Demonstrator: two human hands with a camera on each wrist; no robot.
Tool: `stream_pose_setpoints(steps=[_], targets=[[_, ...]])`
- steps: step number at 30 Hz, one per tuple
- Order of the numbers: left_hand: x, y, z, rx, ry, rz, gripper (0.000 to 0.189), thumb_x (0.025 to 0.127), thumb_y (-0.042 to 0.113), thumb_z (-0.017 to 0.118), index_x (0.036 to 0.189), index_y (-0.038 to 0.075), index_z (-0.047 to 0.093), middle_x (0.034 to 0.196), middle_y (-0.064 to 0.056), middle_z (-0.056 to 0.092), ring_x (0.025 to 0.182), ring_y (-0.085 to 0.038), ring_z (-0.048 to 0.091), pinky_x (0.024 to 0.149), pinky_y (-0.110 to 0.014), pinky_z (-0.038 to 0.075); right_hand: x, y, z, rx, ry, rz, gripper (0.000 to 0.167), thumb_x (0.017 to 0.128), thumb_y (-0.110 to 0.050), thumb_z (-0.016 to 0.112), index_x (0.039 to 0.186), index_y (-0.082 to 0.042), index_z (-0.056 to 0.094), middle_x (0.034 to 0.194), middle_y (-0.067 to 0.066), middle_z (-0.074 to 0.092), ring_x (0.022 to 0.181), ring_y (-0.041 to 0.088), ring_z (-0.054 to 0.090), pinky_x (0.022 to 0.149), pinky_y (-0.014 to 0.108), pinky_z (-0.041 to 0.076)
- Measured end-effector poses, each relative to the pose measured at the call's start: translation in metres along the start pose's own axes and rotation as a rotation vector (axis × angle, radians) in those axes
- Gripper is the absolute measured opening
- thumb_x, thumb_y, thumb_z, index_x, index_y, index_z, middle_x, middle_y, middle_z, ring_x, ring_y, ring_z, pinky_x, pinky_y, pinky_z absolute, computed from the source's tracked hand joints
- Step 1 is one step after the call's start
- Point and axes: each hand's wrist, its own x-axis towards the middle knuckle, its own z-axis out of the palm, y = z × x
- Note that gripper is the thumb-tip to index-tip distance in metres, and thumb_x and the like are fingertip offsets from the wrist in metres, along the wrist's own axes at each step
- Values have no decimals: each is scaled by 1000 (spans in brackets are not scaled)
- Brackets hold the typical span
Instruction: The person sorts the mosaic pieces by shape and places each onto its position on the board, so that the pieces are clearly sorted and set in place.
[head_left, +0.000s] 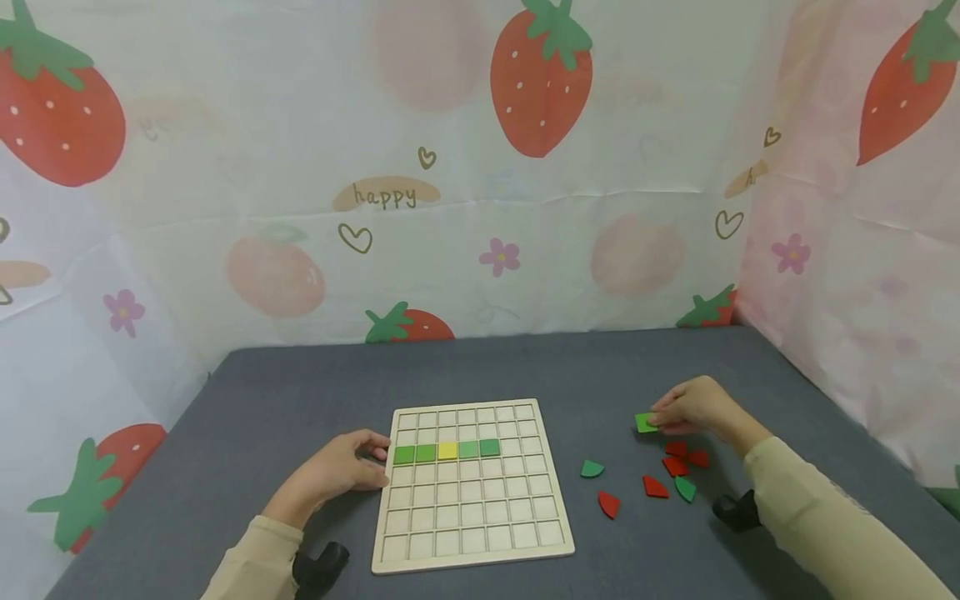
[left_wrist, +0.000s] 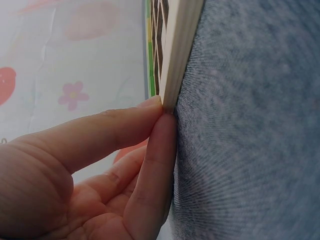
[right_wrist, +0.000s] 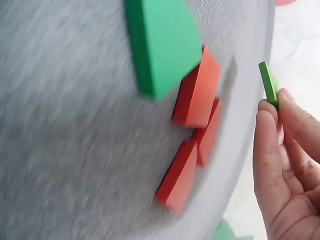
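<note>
A light wooden grid board (head_left: 472,565) lies flat on the table. In one row sit several square tiles: two green at the left, a yellow tile (head_left: 447,451), then two darker green ones. My left hand (head_left: 337,468) is at the board's left edge; its thumb and forefinger tips touch the rim, set apart along it, without curling round it. Off the board to the right, my right hand (head_left: 699,405) pinches a light green square tile (right_wrist: 270,86) between thumb and fingers, above the table. Below it lie red quarter-circle pieces (head_left: 655,487) and a green quarter-circle piece (head_left: 685,488).
Another green quarter-circle piece (head_left: 592,469) and a red quarter-circle piece (head_left: 609,504) lie between the board and the pile. The grey table (head_left: 300,392) ends at a strawberry-print cloth (head_left: 480,283) behind, with more cloth at both sides.
</note>
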Motion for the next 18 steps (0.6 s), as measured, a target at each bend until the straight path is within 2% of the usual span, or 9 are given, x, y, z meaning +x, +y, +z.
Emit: stream_pose_setpoints(steps=[9, 18], targets=[[1, -1, 0, 8, 3, -15, 59, 82, -5, 73, 135, -12, 49, 113, -18, 53, 98, -20, 62, 81, -36, 57, 6, -13, 18, 2, -15, 5, 23, 82, -5, 80, 100, 8, 73, 75, 1, 74, 64, 12, 70, 67, 32, 61], [3, -3, 0, 5, 11, -16, 59, 81, -6, 74, 134, -12, 49, 112, -17, 54, 93, -18, 62, 79, -35, 57, 11, -26, 37, 11, -38, -5, 23, 81, -2, 80, 100, 9, 73, 73, 2, 73, 63, 11, 69, 68, 33, 61]])
